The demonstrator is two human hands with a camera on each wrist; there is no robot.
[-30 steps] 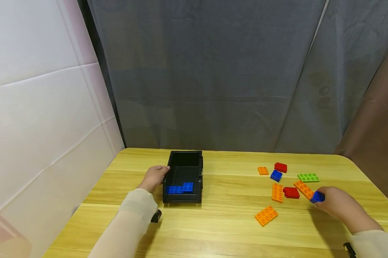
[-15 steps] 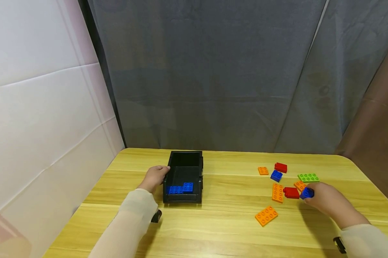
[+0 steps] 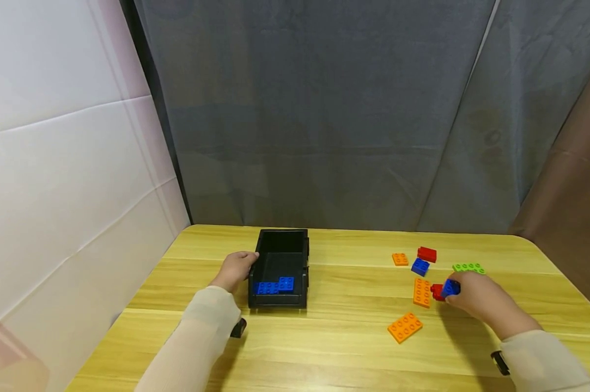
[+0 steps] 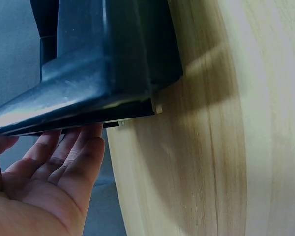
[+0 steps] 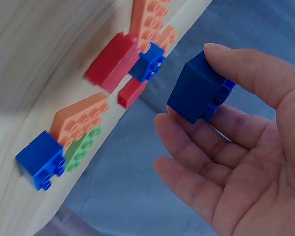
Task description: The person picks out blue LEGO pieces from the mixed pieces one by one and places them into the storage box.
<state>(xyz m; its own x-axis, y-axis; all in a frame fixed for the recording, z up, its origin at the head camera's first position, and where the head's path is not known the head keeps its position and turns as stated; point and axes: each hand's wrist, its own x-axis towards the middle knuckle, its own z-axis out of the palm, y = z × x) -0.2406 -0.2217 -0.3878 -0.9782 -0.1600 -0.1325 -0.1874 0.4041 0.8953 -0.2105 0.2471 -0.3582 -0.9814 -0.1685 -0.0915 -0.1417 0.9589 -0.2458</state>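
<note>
My right hand pinches a blue toy building brick between thumb and fingertips. In the head view this brick overlaps a red brick lying on the table. With the thumb on top and the fingers under the rim, my left hand grips the left side of a black bin. Blue bricks lie inside the bin, at its near end. The right wrist view also has another blue brick standing by an orange brick; the right hand hides these in the head view.
Around the right hand on the wooden table lie a flat orange brick, a nearer orange brick, a small orange brick, a blue brick, a farther red brick and a green brick. A grey curtain hangs behind.
My right hand has moved left with the blue brick, from beside the long orange brick to over the red brick, covering the orange one. The left hand and the bin have stayed put.
</note>
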